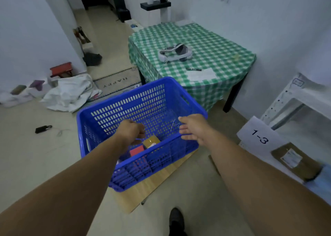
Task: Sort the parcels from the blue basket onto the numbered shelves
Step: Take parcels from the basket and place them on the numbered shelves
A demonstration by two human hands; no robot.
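In the near corner of the blue basket point(125, 107) lie a red parcel point(137, 150) and a tan parcel point(151, 141). The left hand point(131, 132) is held over them, fingers curled, any grip hidden. The right hand point(192, 129) is placed spread at the rim, probably to steady it.

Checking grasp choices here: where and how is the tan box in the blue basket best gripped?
Probably from above, pinching the upper edges of the tan box: it sits low in the blue basket, walls all round and the red box close beside it.
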